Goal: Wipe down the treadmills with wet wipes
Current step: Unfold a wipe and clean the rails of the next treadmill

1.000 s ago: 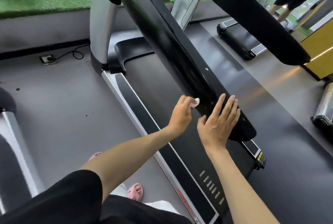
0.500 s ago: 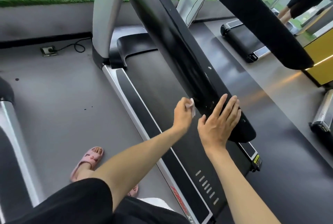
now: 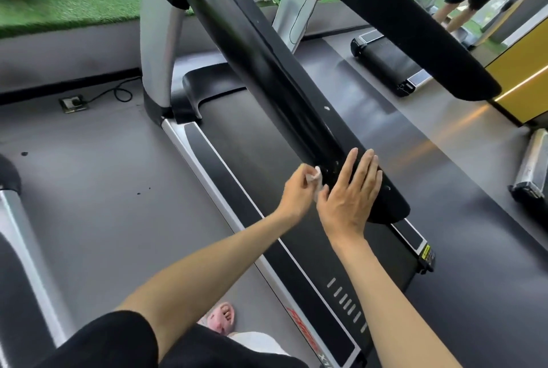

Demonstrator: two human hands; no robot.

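Head view: the person's left hand (image 3: 298,194) pinches a small crumpled white wipe (image 3: 316,180) w/ curled fingers & holds it against the near edge of the black treadmill handrail (image 3: 267,71), close to its lower end. The right hand (image 3: 350,198) lies flat on top of that handrail just beside the left, fingers straight & close together, thumb nr the wipe. Below them runs the belt (image 3: 252,136) w/ its silver-edged side rail (image 3: 225,181); a foot in a pink slipper (image 3: 221,318) stands on the grey floor (image 3: 103,189) nr that rail, & a second handrail (image 3: 430,41) crosses top right.
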